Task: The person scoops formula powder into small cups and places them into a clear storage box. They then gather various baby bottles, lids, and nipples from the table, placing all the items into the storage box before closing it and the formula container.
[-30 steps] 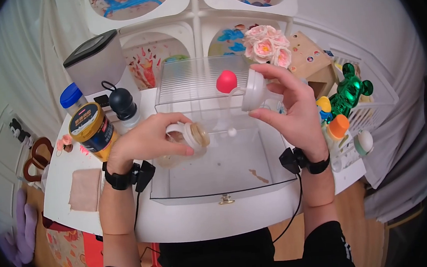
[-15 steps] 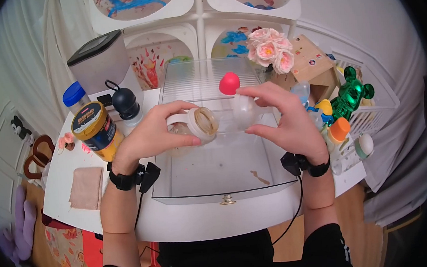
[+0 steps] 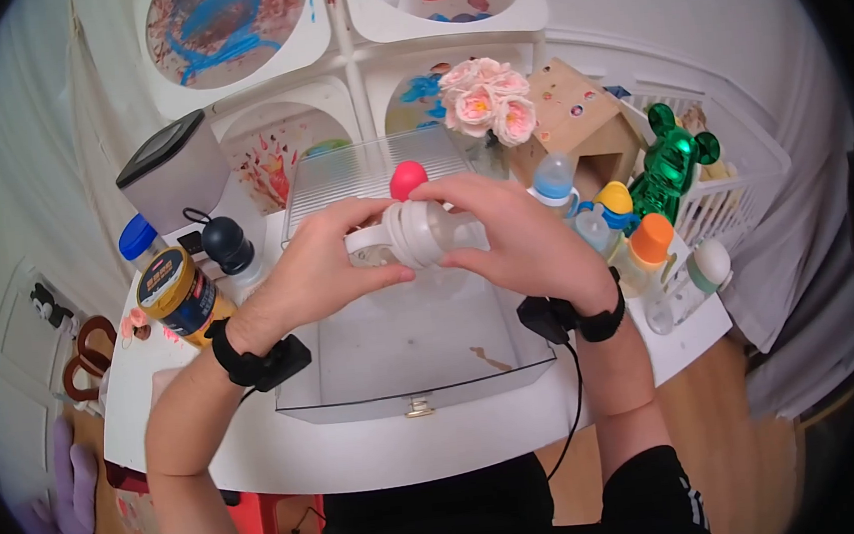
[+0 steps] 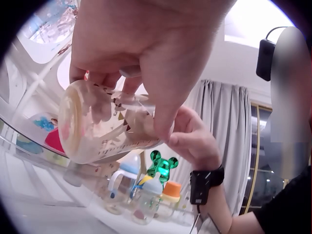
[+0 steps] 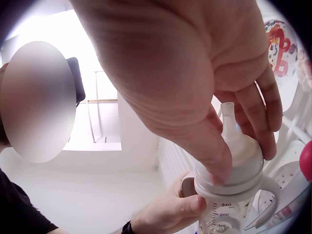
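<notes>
My left hand point(image 3: 331, 259) grips a clear baby bottle point(image 4: 109, 129) with white side handles, tipped on its side over the clear box point(image 3: 406, 384). From the right, my right hand point(image 3: 520, 235) pinches the white collar of the bottle lid point(image 5: 234, 178) between thumb and fingers. The lid sits at the bottle's mouth, and a pale straw spout point(image 5: 228, 117) rises from it in the right wrist view. Measure marks show on the bottle wall below the collar. Just behind the hands is a round pink-red object point(image 3: 408, 179).
To the right stand several other baby bottles, one with an orange cap point(image 3: 651, 237), and a shiny green bear figure point(image 3: 668, 163). At left are a yellow-lidded tub point(image 3: 181, 298) and a dark-topped bottle point(image 3: 227, 245). Pink flowers point(image 3: 486, 100) and a wooden house point(image 3: 576, 120) stand behind.
The right hand has brought the lid leftward and down onto the bottle's mouth, which was uncovered before. The hands have come together, and the head view has shifted.
</notes>
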A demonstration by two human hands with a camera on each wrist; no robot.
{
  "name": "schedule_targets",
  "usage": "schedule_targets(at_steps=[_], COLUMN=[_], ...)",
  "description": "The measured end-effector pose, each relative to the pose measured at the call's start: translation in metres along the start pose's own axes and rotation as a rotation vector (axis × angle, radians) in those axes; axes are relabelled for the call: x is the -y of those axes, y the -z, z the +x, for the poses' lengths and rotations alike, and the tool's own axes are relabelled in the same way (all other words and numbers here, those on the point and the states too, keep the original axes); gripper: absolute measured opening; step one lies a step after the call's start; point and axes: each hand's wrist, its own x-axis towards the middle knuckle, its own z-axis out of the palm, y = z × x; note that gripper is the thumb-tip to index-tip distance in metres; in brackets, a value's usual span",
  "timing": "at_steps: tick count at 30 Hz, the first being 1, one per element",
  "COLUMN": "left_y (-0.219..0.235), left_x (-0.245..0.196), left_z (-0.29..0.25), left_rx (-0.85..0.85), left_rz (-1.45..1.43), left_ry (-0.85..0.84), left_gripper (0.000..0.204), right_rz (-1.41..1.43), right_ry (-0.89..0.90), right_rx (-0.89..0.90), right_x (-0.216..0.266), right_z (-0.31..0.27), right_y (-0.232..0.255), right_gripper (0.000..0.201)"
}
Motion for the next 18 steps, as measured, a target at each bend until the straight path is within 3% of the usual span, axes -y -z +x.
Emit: schedule_targets(at_steps=[7,12,16,18], left_y=[0.003,0.002,-0.002,-0.002], left_x=[-0.012,-0.015,-0.016,-0.019], left_z=[-0.001,-0.009,-0.016,-0.017], left_rx=[0.003,-0.035,-0.111,-0.137], left_rz=[0.118,0.277,0.361,0.377], left_ry=[0.026,-0.026,-0.050,-0.073], left_gripper=[0.067,0.071,0.069,0.068], right_rz=[0.027,0.132,0.232,0.186], right_ry=[-0.090,-0.052,-0.193,-0.176], right_rx=[0.079,0.009,-0.033,0.007], right_x=[0.004,-0.003,-0.003,-0.004], right_z=[0.000,0.001,0.003,0.005], right_y=[0.004,-0.006,-0.013,-0.012], right_gripper=[0.055,0.050,0.051,0.051])
